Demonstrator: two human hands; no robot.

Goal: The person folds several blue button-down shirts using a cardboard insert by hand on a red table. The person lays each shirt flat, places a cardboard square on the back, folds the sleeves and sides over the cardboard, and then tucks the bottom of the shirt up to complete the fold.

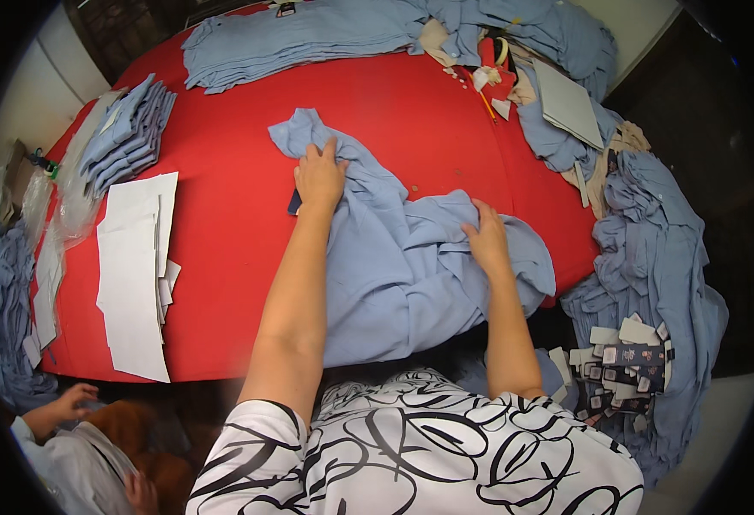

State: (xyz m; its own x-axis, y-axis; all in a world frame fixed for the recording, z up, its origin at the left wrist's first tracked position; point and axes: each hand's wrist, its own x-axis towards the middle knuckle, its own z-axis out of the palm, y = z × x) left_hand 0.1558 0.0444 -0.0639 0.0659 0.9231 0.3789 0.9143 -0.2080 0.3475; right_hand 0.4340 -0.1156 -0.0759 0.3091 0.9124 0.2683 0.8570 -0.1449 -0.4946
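Note:
A crumpled light blue shirt [385,275] lies across the red-covered table [222,257] in front of me, its lower part reaching the near edge. My left hand [320,178] is on the shirt's far left part, fingers bent and closed on the cloth. Just beside that wrist a small dark blue tag [294,202] shows, partly hidden. Farther right and nearer, my right hand [487,242] holds a fold of the shirt between thumb and fingers. Beyond my left hand, a narrow end of the cloth sticks out to the left.
White paper sheets [132,275] and folded blue shirts [132,133] are at left. A long shirt stack [299,43] lines the far edge. At right are a white board [566,103], a pencil [487,105], and piled shirts with tags [626,369]. Another person's hand [75,403] appears lower left.

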